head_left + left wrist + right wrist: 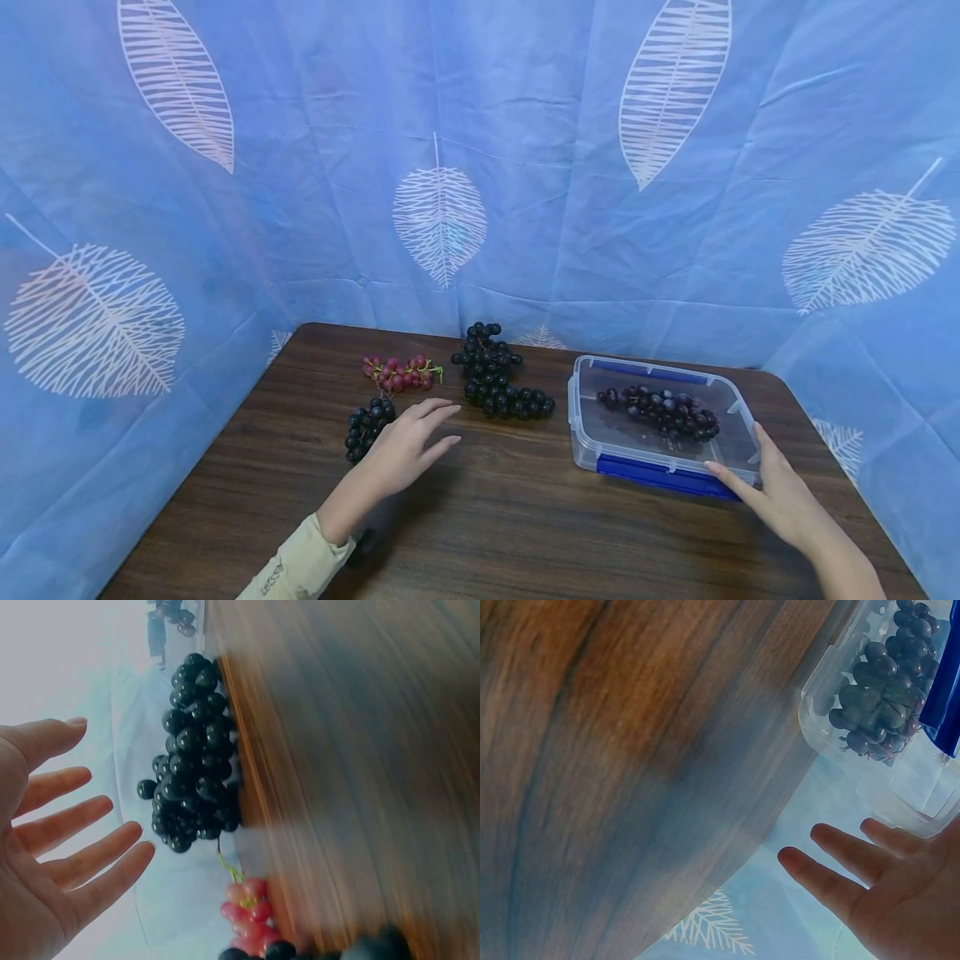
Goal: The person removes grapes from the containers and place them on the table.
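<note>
My left hand (pixel 408 443) hovers over the table with its fingers spread and holds nothing. Next to it lies a bunch of black grapes (pixel 365 427), partly hidden behind the hand. Two larger overlapping clumps of black grapes (pixel 491 375) lie farther back, and a small bunch of red grapes (pixel 401 372) with a green stem is to their left. My right hand (pixel 787 500) is at the near right corner of a clear plastic box (pixel 750 417) with blue clips. Its fingers look straight in the right wrist view. Dark purple grapes (pixel 663 410) are inside the box.
The dark wooden table (pixel 510 517) has rounded back corners. Blue cloth (pixel 525 225) with white leaf prints hangs behind and on both sides. A small dark object (pixel 363 546) lies beside the left sleeve, mostly hidden.
</note>
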`<state>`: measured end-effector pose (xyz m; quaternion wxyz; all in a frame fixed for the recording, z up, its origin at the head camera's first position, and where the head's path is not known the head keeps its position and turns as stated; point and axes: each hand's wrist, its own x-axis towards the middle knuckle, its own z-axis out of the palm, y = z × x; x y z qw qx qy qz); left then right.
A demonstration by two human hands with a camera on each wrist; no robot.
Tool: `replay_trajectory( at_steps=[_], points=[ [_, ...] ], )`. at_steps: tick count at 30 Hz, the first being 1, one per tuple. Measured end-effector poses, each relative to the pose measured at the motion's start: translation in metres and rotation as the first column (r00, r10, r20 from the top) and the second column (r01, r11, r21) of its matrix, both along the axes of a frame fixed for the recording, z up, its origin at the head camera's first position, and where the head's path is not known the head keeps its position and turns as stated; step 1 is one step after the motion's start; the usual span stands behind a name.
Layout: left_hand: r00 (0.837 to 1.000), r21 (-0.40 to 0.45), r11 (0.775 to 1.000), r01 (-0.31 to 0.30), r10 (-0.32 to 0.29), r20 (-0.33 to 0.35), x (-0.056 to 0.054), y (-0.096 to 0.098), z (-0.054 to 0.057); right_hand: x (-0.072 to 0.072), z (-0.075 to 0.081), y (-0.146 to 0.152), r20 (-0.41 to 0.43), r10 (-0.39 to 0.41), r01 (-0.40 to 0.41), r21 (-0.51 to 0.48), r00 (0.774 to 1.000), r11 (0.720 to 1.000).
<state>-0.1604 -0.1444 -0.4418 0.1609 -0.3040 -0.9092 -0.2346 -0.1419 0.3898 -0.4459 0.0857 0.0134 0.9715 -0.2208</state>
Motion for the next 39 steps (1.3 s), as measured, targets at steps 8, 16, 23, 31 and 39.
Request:
replay_trajectory(
  at_steps=[8,16,23,31,39],
  points=[
    [0.998,0.003,0.999,0.032,-0.032,0.056,-0.006,0.020,0.003,0.000,0.001,-0.001,-0.013,-0.001,0.001,-0.010,1.000,1.000],
    [0.993,-0.007,0.998,0.057,-0.056,0.108,-0.011,0.044,0.009,0.000,0.003,-0.003,-0.008,-0.009,0.009,-0.016,1.000,1.000],
    [0.986,-0.010,0.996,0.084,-0.082,0.144,-0.017,0.063,0.014,0.001,0.002,-0.002,-0.008,-0.012,0.012,-0.009,1.000,1.000],
    [0.984,-0.048,0.993,0.109,-0.101,0.148,-0.023,0.082,0.019,0.001,0.001,-0.002,-0.019,-0.011,0.011,-0.007,1.000,1.000],
    [0.980,-0.062,0.986,0.155,-0.146,0.139,-0.026,0.100,0.026,0.000,0.000,-0.001,-0.015,-0.009,0.009,-0.008,1.000,1.000]
  ],
)
